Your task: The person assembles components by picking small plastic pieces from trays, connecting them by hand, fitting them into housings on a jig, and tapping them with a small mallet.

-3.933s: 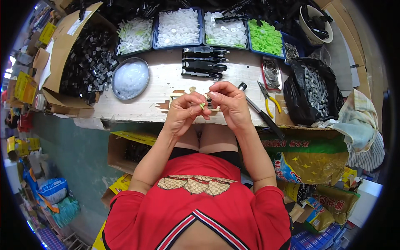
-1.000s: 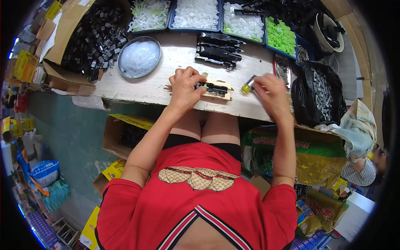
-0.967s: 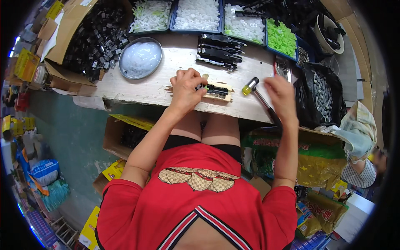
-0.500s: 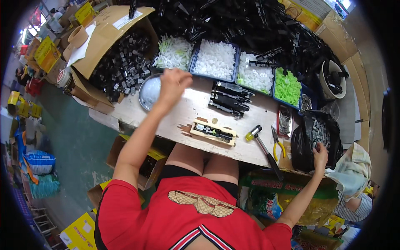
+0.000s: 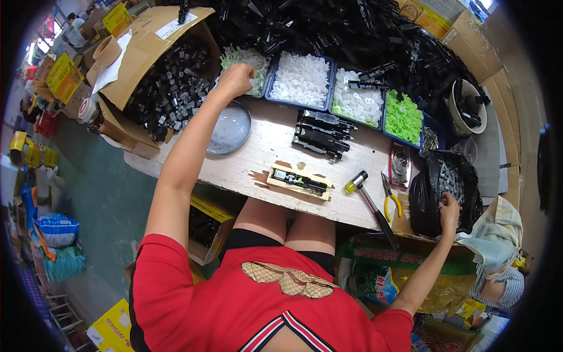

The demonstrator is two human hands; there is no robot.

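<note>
- Wooden jig [image 5: 292, 189], cream, near the table's front edge; centre of the clock, with 12 pointing away from the body. Seated inside: black assembly [image 5: 304, 182] with a small green piece.
- Hammer [image 5: 378, 216], black handle, yellow-tipped head; lying between 3 and 4 o'clock, handle end past the table edge.
- Pliers [image 5: 389, 192], yellow grips, at 3 o'clock, just beside the hammer.
- Right hand [image 5: 450, 214], just past 3 o'clock, fingers bent into the mouth of a black plastic bag [image 5: 427, 205], among grey metal parts [image 5: 448, 182]; impossible to tell whether grasping any.
- Packet [image 5: 400, 167], clear with red edging, at 3 o'clock, near the bag.
- Round dish [image 5: 250, 126], metal, whitish contents, between 10 and 11 o'clock.
- Row of black parts [image 5: 322, 135], laid side by side, at 1 o'clock.
- Left hand [image 5: 236, 81], at 11 o'clock, fingers curled down over the tray of white-and-green pieces [image 5: 258, 95]; fingertips hidden, impossible to tell whether grasping.
- Further trays: white pieces, 12 o'clock; white rounds, 1 o'clock; bright green pieces, 2 o'clock.
- Cardboard carton [image 5: 143, 50], full of small black blocks, at 10 o'clock.
- Heap of black parts [image 5: 293, 29], at 12, farthest back.
</note>
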